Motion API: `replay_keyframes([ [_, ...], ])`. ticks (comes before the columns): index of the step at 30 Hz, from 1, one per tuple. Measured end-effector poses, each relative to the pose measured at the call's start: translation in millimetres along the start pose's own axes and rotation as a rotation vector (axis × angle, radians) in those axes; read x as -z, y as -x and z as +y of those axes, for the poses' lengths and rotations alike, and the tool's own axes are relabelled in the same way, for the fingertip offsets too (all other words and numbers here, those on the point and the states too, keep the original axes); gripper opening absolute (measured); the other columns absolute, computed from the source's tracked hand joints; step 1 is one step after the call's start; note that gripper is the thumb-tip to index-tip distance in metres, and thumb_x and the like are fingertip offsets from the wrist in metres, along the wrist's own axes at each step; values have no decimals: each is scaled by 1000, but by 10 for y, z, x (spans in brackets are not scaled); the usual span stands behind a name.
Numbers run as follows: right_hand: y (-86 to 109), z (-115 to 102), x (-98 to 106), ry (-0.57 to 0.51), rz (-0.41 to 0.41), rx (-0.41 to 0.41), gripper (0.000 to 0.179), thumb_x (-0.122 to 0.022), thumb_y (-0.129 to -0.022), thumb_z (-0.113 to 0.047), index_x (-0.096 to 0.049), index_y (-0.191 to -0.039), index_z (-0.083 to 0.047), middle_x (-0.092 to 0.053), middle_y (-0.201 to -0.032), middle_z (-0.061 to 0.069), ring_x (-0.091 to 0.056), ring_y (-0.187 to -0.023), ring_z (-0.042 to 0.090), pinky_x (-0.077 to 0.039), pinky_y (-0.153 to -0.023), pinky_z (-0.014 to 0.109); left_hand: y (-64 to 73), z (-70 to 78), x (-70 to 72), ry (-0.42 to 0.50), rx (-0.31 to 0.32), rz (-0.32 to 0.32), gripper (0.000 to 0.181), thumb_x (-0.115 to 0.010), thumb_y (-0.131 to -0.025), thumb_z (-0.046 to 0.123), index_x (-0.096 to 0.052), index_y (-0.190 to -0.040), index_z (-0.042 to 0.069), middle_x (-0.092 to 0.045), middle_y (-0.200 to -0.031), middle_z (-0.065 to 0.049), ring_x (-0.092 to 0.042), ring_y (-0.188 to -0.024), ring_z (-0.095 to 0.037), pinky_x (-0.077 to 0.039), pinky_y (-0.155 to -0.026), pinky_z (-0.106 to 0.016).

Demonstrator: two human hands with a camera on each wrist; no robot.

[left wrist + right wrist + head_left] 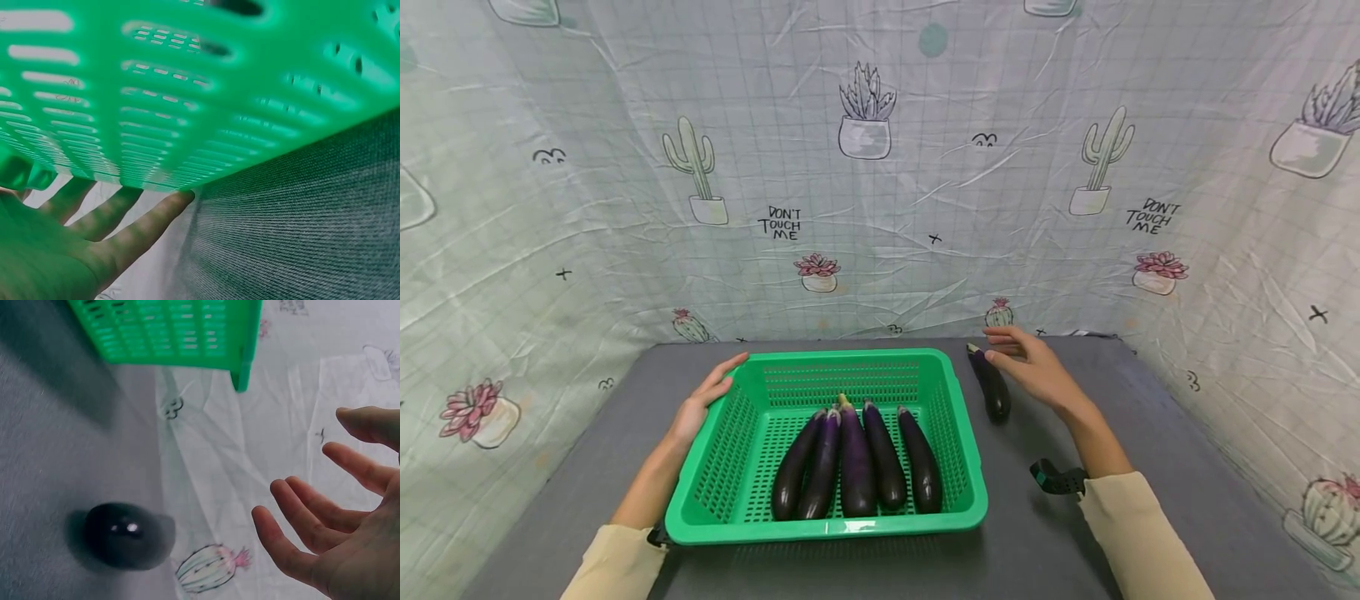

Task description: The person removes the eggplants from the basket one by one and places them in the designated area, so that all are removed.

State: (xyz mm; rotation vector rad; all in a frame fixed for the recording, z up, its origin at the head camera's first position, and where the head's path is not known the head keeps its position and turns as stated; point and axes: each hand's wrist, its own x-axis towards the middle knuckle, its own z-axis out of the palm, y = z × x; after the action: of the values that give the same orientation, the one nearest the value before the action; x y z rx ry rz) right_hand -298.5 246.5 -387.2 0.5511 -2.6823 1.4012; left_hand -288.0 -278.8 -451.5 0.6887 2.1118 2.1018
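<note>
A green plastic basket (827, 527) holds several dark purple eggplants (857, 462), laid side by side with their stems toward the back. Another eggplant (990, 385) lies outside it on the grey surface, just right of the basket. My left hand (700, 404) rests at the basket's left rim; in the left wrist view its straight fingers (147, 228) touch the slotted side wall. My right hand (1033, 367) hovers beside the loose eggplant with fingers spread and nothing in them. In the right wrist view a gap separates those fingers (312, 525) from the eggplant (128, 536).
A grey tabletop (820, 575) carries the basket. Behind and on both sides hangs a pale wrinkled sheet (925, 200) printed with potted cacti. A black strap (1060, 477) hangs at the right wrist.
</note>
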Motion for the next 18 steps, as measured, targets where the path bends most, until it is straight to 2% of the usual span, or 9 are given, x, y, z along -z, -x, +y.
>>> replay_keyframes([
  [2, 14, -61, -12, -14, 1, 14, 53, -56, -109, -32, -43, -156, -11, -46, -154, 24, -47, -140, 46, -45, -110, 63, 0, 2, 4, -36, 6, 13, 54, -26, -116, 22, -16, -165, 4, -20, -165, -6, -52, -130, 4, -49, -101, -15],
  [4, 29, -114, -22, -24, 4, 25, 53, -57, -108, -31, -43, -156, -12, -47, -154, 23, -48, -140, 45, -45, -110, 62, 1, 6, 6, -27, 12, 7, 54, -25, -116, 23, -14, -166, 4, -17, -166, -9, -53, -130, 3, -50, -101, -16],
  [7, 50, -190, -40, -30, 6, 38, 52, -57, -108, -31, -44, -155, -13, -48, -153, 22, -49, -140, 44, -46, -109, 62, 1, 1, 14, -10, 3, -9, 54, -25, -116, 22, -14, -166, 5, -28, -162, -1, -55, -131, 1, -51, -101, -18],
  [11, 62, -293, -82, -29, -3, 63, 50, -58, -108, -30, -46, -153, -14, -50, -152, 20, -49, -140, 44, -47, -108, 62, 3, -5, 18, 55, -9, -36, 53, -23, -116, 21, -14, -166, 8, -40, -153, 12, -58, -130, -4, -53, -102, -22],
  [18, 50, -469, -171, -12, -23, 119, 48, -59, -107, -27, -48, -151, -13, -52, -151, 17, -53, -137, 41, -48, -109, 60, 13, -9, 15, 45, -10, -27, 53, -23, -116, 20, -13, -166, 5, -36, -154, 11, -58, -129, -3, -53, -101, -21],
])
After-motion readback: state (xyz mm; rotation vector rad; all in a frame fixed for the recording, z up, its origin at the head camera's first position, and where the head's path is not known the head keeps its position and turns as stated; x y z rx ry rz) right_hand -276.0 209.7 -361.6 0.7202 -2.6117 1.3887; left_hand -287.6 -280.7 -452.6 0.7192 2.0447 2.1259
